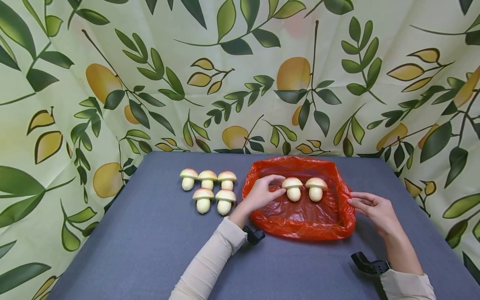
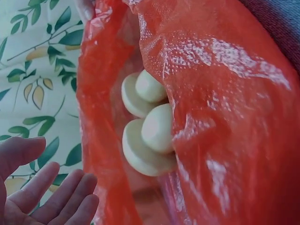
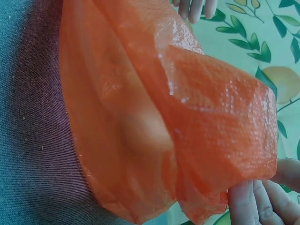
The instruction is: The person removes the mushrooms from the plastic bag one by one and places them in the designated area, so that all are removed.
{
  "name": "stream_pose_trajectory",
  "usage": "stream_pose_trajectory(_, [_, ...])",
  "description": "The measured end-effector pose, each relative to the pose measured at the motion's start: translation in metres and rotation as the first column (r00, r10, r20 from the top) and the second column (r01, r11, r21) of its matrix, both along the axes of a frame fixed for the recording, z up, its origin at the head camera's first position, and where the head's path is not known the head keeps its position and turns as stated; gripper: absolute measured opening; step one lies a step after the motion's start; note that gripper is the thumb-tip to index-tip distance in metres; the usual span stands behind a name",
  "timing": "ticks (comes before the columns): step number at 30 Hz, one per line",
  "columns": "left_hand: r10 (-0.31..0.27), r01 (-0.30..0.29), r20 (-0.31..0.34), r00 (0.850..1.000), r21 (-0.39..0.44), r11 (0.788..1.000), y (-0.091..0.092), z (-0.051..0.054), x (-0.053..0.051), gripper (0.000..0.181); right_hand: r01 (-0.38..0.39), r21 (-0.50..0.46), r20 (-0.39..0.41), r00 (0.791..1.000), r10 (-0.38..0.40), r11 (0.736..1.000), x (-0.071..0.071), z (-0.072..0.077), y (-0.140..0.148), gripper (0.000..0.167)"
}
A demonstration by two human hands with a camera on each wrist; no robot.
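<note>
A red plastic bag (image 1: pixel 300 233) lies on the table with its mouth spread wide and its rim folded over. Side by side inside it are two toy mushrooms, a left one (image 1: pixel 293 189) and a right one (image 1: pixel 316 189), with pale stems and red-tinged caps. My left hand (image 1: pixel 260 192) reaches over the bag's left rim, fingers parted beside the left mushroom; in the left wrist view this hand (image 2: pixel 51 192) holds nothing. At the bag's right side my right hand (image 1: pixel 375 208) pinches the rim between thumb and fingers (image 3: pixel 241 204). Through the plastic in the right wrist view, the mushrooms are only blurred shapes.
Left of the bag, several more mushrooms (image 1: pixel 203 200) stand in two rows on the grey-blue table (image 1: pixel 150 250). A leaf-and-fruit patterned cloth (image 1: pixel 240 104) hangs behind the table and along its sides. Each wrist wears a black camera mount (image 1: pixel 369 264).
</note>
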State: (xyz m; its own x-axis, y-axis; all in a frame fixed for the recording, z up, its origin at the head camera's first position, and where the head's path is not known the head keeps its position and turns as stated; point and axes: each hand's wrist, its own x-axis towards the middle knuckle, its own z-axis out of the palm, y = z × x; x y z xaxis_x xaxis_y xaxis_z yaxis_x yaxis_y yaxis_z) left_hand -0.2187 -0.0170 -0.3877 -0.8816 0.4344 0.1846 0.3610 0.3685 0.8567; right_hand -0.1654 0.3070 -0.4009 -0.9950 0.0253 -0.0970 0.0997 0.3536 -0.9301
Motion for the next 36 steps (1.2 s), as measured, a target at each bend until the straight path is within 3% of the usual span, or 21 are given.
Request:
stream_pose_trajectory(16, [0.026, -0.024, 0.032, 0.999, -0.073, 0.997, 0.023, -0.005, -0.015, 0.038, -0.009, -0.027, -0.008, 1.000, 0.009, 1.000, 0.000, -0.001, 0.000, 0.021])
stream_pose_trajectory(21, [0.050, -0.044, 0.037, 0.998, -0.142, 0.989, 0.029, -0.006, -0.018, 0.039, -0.011, -0.021, -0.009, 1.000, 0.011, 1.000, 0.000, -0.001, 0.000, 0.021])
stream_pose_trajectory(24, [0.060, -0.056, 0.016, 0.998, -0.213, 0.975, 0.034, -0.007, -0.021, 0.041, -0.011, -0.012, -0.004, 1.000, 0.011, 1.000, 0.000, -0.001, 0.001, 0.020])
stream_pose_trajectory(36, [0.057, -0.062, -0.027, 0.998, -0.266, 0.962, 0.051, -0.017, -0.027, 0.042, -0.018, -0.007, 0.005, 1.000, 0.018, 1.000, 0.000, 0.001, 0.001, 0.019])
